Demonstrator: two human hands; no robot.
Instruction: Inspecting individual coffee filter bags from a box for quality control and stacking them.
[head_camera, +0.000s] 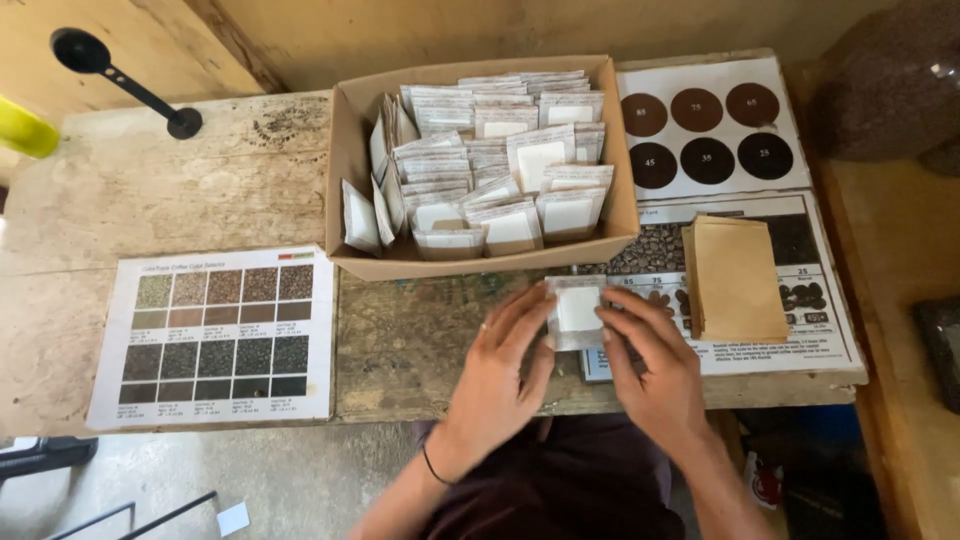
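Observation:
A small white sachet (578, 308) lies flat on the wooden table (200, 190), just in front of the cardboard box (350, 150). My left hand (500, 375) rests on the sachet's left edge and my right hand (650, 365) on its right edge, fingers spread over it. The box holds several similar white sachets (480, 170) standing in rows. A stack of brown paper envelopes (735, 275) lies to the right of my right hand.
A colour chart sheet (215, 335) with brown swatches lies at the left. Charts with dark round samples (705, 125) and printed bean pictures (800, 330) lie at the right. A black scoop (125, 80) and a yellow object (25, 128) sit far left.

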